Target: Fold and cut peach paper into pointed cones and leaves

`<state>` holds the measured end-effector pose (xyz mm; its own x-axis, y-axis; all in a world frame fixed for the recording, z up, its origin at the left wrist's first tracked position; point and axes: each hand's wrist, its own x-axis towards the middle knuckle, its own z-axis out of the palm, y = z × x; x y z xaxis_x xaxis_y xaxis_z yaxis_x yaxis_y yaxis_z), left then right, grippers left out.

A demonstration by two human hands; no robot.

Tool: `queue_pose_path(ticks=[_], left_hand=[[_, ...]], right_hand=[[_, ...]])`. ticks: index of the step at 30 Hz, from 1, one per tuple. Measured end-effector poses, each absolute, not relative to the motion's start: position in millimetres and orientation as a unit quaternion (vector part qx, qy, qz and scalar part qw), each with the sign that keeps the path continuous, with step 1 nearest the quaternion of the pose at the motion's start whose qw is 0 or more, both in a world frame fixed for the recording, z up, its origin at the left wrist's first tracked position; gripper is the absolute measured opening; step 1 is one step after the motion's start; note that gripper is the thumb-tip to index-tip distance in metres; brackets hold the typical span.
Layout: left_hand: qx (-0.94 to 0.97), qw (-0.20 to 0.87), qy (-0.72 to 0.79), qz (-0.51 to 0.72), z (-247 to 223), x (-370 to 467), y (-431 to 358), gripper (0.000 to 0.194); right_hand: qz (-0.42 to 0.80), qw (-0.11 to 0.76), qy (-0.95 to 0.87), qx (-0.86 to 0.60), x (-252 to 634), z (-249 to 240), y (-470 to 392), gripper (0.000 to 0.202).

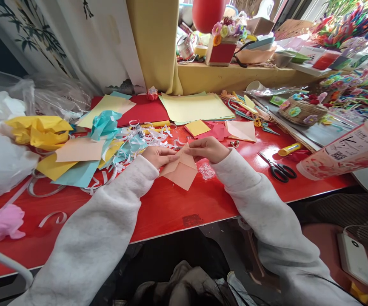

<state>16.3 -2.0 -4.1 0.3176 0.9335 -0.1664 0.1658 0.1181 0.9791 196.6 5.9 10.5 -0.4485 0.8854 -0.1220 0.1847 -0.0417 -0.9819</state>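
Both hands pinch a piece of peach paper [184,172] with fold lines, held just above the red table [171,212]. My left hand [160,156] grips its left upper side between thumb and fingers. On the upper right, my right hand [209,148] pinches the paper near its pointed top. One corner of the sheet points down toward the table's front edge. Behind the hands lie a yellow paper square [197,127], red paper pieces [214,131] and more peach sheets [241,130]. Small metallic bits [234,143] rest near my right hand.
Black scissors [279,169], a yellow glue stick [289,149] and a tilted pink cup [343,148] are on the right. Shredded white paper strips [139,138], coloured sheets [78,170] and a plastic bag [1,157] crowd the left. Pale yellow sheets [199,106] lie at the back.
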Motion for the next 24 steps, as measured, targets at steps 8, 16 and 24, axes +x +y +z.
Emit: queue_pose_path(ticks=[8,16,24], left_hand=[[0.560,0.588,0.485,0.323,-3.9,17.2,-2.6,0.041],[0.543,0.608,0.480,0.324,-2.7,19.1,-3.7,0.036],[0.589,0.583,0.469,0.305,-8.0,16.9,-3.1,0.036]], right_hand=[[0.606,0.294,-0.626,-0.392,200.0,8.4,7.8,0.023],[0.600,0.279,-0.640,-0.390,200.0,11.1,7.2,0.024],[0.553,0.316,-0.629,-0.447,193.3,9.1,4.9,0.026]])
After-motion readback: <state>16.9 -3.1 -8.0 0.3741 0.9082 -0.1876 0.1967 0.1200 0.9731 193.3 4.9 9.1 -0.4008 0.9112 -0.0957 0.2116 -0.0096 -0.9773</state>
